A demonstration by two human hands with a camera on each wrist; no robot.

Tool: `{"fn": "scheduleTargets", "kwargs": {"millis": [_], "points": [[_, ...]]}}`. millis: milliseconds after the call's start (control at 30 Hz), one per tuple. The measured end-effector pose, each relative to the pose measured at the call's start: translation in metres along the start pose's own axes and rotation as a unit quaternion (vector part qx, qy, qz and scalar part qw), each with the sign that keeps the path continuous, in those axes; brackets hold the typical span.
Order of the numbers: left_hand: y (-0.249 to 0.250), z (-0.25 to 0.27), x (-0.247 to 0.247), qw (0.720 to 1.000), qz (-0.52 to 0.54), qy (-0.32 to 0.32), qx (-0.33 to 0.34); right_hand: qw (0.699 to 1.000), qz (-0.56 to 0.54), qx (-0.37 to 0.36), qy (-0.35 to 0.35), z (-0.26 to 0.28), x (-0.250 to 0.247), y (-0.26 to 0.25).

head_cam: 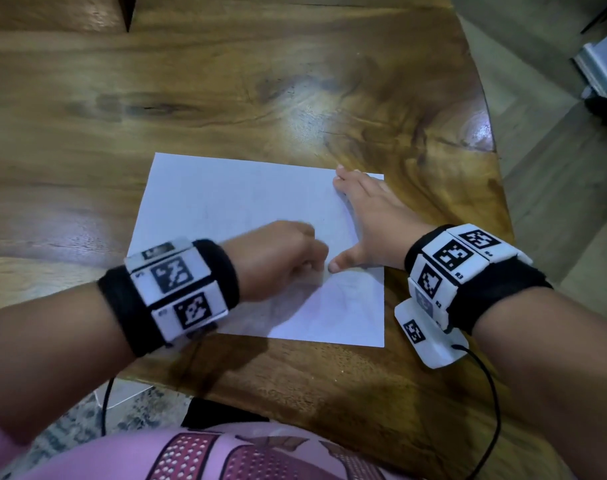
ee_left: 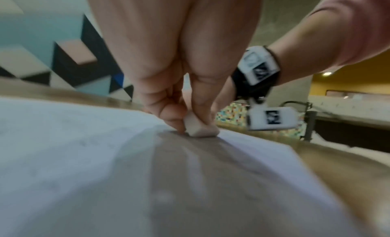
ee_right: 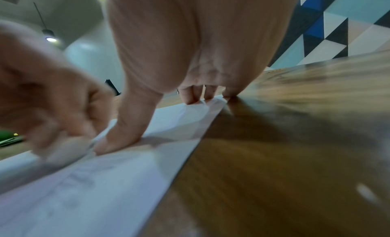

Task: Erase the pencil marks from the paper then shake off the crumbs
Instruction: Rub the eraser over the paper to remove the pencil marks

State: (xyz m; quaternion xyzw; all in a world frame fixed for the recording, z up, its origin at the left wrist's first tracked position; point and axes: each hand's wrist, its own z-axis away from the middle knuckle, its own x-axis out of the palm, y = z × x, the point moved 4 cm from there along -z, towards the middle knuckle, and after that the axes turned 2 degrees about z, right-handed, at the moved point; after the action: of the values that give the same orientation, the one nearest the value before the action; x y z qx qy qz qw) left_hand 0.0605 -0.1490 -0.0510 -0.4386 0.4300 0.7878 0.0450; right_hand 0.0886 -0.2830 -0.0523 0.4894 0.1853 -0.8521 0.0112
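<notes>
White rectangular sheet of paper point(head_cam: 246, 209) lying flat on a glossy, knotted wooden table point(head_cam: 260, 81), toward 5 o'clock of the tabletop. Left hand point(head_cam: 278, 258), fingers curled, pinches a small pale rounded-block eraser point(ee_left: 201, 128) with its lower face on the sheet. Right hand point(head_cam: 368, 220), fingers spread and straight, presses the sheet's 3 o'clock edge; thumb point(ee_right: 124, 132) flat on paper. Faint grey pencil marks point(ee_right: 78, 178) show.
</notes>
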Motion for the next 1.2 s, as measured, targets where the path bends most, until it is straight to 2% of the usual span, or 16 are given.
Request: {"fn": "scheduleTargets", "kwargs": {"millis": [33,100,167,200,267,333,500,633,733,800,867,933,1000,1067,1133,1200], "points": [[-0.003,-0.002,-0.007,0.999,0.032,0.004,-0.037,1.0,0.0,0.0,0.0,0.0,0.0,0.0],[-0.006,0.004,0.0,1.0,0.007,0.008,-0.019,1.0,-0.001,-0.001,-0.002,0.0,0.0,0.0],[-0.001,0.017,0.023,0.999,-0.04,-0.027,0.013,1.0,-0.002,0.0,0.0,0.0,0.0,0.001],[-0.005,0.023,0.032,0.999,-0.032,-0.031,-0.001,1.0,-0.002,0.0,-0.002,0.0,0.0,0.001],[-0.012,0.023,0.03,0.995,-0.095,-0.019,-0.011,1.0,0.0,-0.001,-0.001,0.0,0.0,0.001],[-0.008,0.01,0.015,0.991,-0.123,-0.01,0.054,1.0,0.002,-0.004,0.0,0.0,0.0,0.0],[-0.018,-0.037,-0.038,0.993,-0.047,0.089,-0.068,1.0,-0.004,-0.003,0.002,0.0,0.001,0.001],[-0.004,-0.002,-0.011,0.999,-0.032,0.009,0.003,1.0,-0.007,-0.005,0.002,0.0,0.0,0.002],[0.0,0.027,0.008,0.997,-0.027,-0.065,0.016,1.0,-0.012,-0.006,0.005,0.002,-0.001,0.001],[-0.005,0.011,-0.002,0.998,-0.041,-0.035,0.022,1.0,-0.007,-0.007,0.004,0.001,-0.001,0.001],[-0.012,-0.016,-0.022,0.998,-0.045,0.038,-0.009,1.0,-0.005,-0.004,0.003,0.001,0.0,0.001],[-0.018,-0.031,-0.032,0.995,-0.053,0.074,-0.041,1.0,-0.006,-0.002,0.002,0.0,0.001,0.001],[-0.015,-0.021,-0.022,0.997,-0.052,0.059,-0.027,1.0,-0.009,-0.004,0.003,-0.001,0.001,0.002],[-0.005,0.003,-0.003,0.999,-0.042,0.007,0.014,1.0,-0.012,-0.005,0.005,-0.001,0.001,0.003],[0.001,0.021,0.01,0.998,-0.047,-0.041,0.018,1.0,-0.015,-0.005,0.003,0.0,0.002,0.003],[0.0,0.023,0.011,0.998,-0.055,-0.038,0.02,1.0,-0.011,-0.007,0.002,-0.001,0.001,0.003]]}}
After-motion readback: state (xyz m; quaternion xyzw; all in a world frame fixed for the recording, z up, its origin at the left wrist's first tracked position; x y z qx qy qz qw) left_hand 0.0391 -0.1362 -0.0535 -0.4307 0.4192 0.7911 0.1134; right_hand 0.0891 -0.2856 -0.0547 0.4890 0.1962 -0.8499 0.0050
